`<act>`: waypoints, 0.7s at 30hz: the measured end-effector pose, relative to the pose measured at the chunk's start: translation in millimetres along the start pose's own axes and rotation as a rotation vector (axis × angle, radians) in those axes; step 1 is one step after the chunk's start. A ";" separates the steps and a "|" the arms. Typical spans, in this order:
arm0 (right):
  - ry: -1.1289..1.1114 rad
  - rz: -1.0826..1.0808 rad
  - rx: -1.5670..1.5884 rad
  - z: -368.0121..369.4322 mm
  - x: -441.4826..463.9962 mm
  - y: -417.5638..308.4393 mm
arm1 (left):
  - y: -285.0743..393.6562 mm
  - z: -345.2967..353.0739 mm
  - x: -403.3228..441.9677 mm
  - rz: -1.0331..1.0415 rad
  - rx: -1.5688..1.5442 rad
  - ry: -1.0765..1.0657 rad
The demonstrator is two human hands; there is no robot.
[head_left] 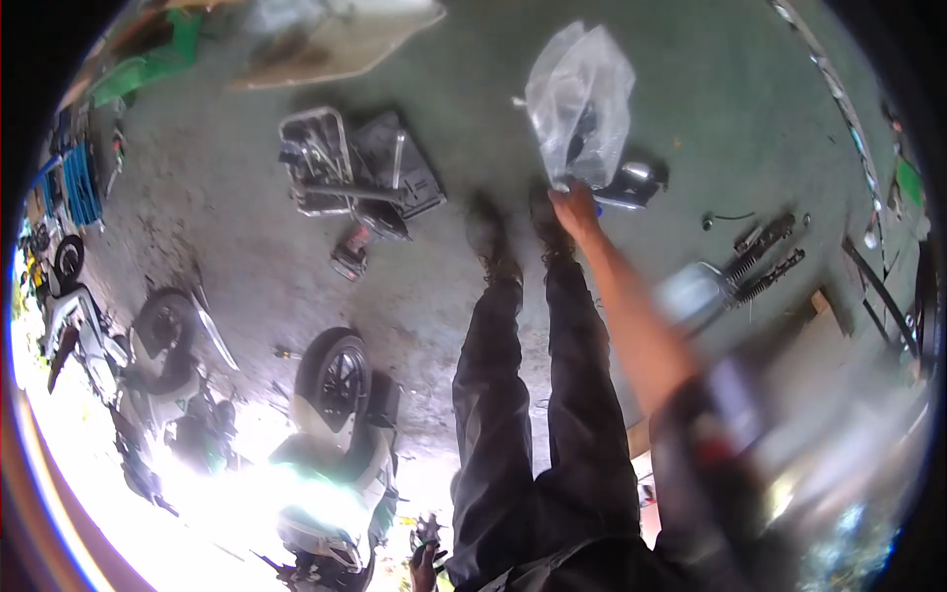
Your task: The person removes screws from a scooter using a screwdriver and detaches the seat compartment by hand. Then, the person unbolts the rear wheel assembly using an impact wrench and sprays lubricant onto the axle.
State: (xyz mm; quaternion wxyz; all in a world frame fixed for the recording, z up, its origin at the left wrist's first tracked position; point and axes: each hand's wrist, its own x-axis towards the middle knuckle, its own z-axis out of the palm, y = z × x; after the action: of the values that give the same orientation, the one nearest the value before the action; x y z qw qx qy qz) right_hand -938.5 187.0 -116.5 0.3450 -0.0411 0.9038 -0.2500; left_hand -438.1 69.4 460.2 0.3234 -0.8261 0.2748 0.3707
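Note:
My right hand is closed on the gathered end of a clear plastic bag, just past my shoes. Something dark shows through the bag's film. Close beside this hand, a dark glossy part lies on the floor. At the bottom edge, left of my legs, my left hand is partly in view, its fingers around a small dark metallic part; its exact kind is too small to make out.
A metal-framed tray of parts and a red-and-black cordless tool lie left of my feet. Shock absorbers lie to the right. Motorcycles, one with a front wheel, stand at lower left in glare. Cardboard lies ahead.

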 end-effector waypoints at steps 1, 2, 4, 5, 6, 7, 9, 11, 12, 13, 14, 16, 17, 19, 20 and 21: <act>0.039 -0.052 -0.059 13.2 18.4 -2.9 | -11.6 6.8 2.1 0.024 -0.001 -0.044; -0.006 -0.042 -0.122 19.6 36.6 -5.0 | -20.5 12.3 2.4 0.048 0.003 -0.088; -0.080 0.036 0.031 21.3 65.5 -8.1 | -25.2 26.0 2.4 0.034 0.001 -0.093; -0.062 0.082 0.136 30.3 80.6 2.3 | -23.9 31.6 1.4 0.035 0.004 -0.096; -0.110 0.104 0.199 23.2 78.2 7.0 | -23.7 33.7 -6.8 0.031 0.008 -0.096; -0.157 0.129 0.261 14.3 74.7 8.7 | -8.5 41.3 -17.2 0.065 0.006 -0.128; -0.212 -0.032 0.017 -16.7 77.0 35.3 | 8.1 53.0 -27.2 0.094 -0.029 -0.133; -0.178 -0.317 -0.713 -34.9 83.3 93.2 | 18.9 58.7 -35.2 0.052 -0.102 -0.117; -0.086 -0.105 -0.565 -52.9 79.1 112.5 | 28.7 62.1 -38.3 0.026 -0.159 -0.115; -0.034 -0.004 -0.473 -78.2 68.7 108.2 | 29.1 62.3 -38.1 0.044 -0.197 -0.125; 0.026 0.093 -0.374 -106.9 56.1 95.1 | 27.8 62.5 -34.7 0.057 -0.233 -0.136; 0.109 0.167 -0.275 -146.3 39.7 91.0 | 17.3 62.7 -23.4 0.089 -0.277 -0.156; 0.119 0.156 -0.279 -161.7 35.6 97.8 | 17.3 63.7 -22.5 0.103 -0.264 -0.178; 0.112 0.140 -0.304 -181.8 27.1 102.0 | 21.2 69.3 -24.6 0.138 -0.221 -0.189; 0.095 0.134 -0.324 -187.8 23.5 103.3 | 19.0 69.3 -25.1 0.116 -0.206 -0.186; 0.077 0.125 -0.343 -190.5 20.3 103.2 | 16.3 71.4 -26.5 0.149 -0.207 -0.190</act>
State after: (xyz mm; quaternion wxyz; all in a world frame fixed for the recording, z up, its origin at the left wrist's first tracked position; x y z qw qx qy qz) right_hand -1066.5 352.6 -57.0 0.3129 -0.0333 0.9465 -0.0718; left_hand -495.6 117.4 438.9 0.2325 -0.7937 0.2636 0.4964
